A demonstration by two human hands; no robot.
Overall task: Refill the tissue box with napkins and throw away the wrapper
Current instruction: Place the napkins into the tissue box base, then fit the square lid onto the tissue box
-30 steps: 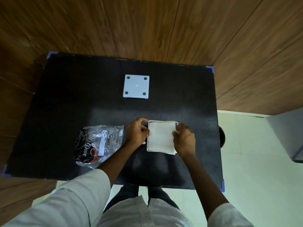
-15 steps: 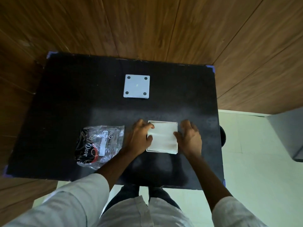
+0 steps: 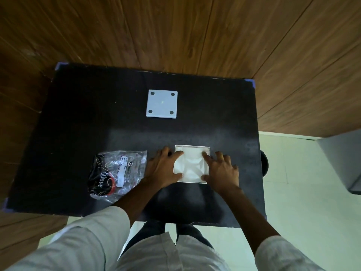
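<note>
A white square tissue box (image 3: 195, 146) stands open on the black table, near its front edge. White napkins (image 3: 191, 165) fill it and look creased in the middle. My left hand (image 3: 163, 169) lies flat at the box's left side, fingers spread and pressing on the napkins. My right hand (image 3: 221, 171) lies flat at the right side, fingertips on the napkins too. The clear plastic wrapper (image 3: 117, 174) with black and red print lies crumpled on the table to the left of my left hand. The box's white square lid (image 3: 161, 104), with a dark dot in each corner, lies farther back.
The black table (image 3: 78, 124) stands against wood-panelled walls. A dark round object (image 3: 265, 163) sticks out past the table's right edge. Pale floor tiles and a grey cabinet (image 3: 341, 161) are at the right.
Both hands have gone from holding the napkin stack by its edges to lying flat with spread fingers, pressing the napkins down into the box. The napkins now look dented.
</note>
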